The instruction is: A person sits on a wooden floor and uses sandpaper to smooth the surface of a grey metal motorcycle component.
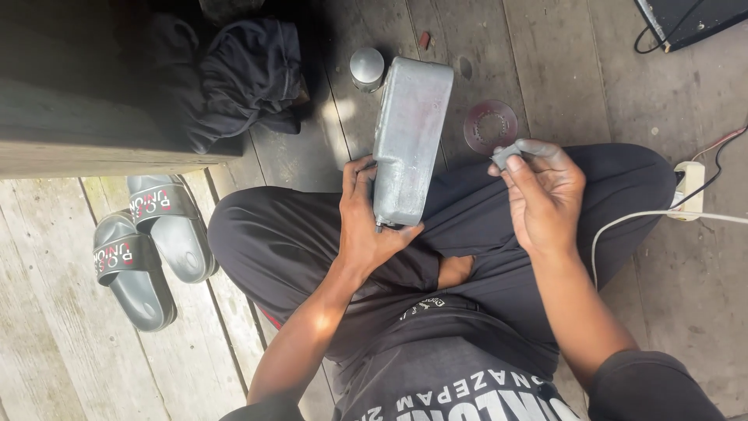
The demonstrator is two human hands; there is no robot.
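Person seated cross-legged on plank floor (561, 70), viewed from above. Left hand (366, 226) grips the near end of a grey metal tank (409, 136): thumb on the right of its lower edge, fingers wrapped up the left side. Tank is oblong with rounded corners, long axis running away from the body, far end tilted slightly right; near end rests at the lap, far end extends over the floor. Surface dull silver with reddish patches. Right hand (545, 191) raised just right of the tank, not touching it; thumb and fingertips pinch a small grey pad (505, 156), fingers dusted grey. Grip is narrow, closed on the pad. On the floor beyond the right hand: a round reddish disc (490, 126) with a toothed centre hole. Just left of the tank's far end: a small silver cap (366, 68), upright. Dark cloth (241, 74) bundled at upper left, beside a dark wooden ledge (86, 132). Pair of grey slides (152, 245) on the floor at left, side by side, well apart from the hands. At right: white power strip (690, 189) with a white cable (662, 214) crossing the right knee.
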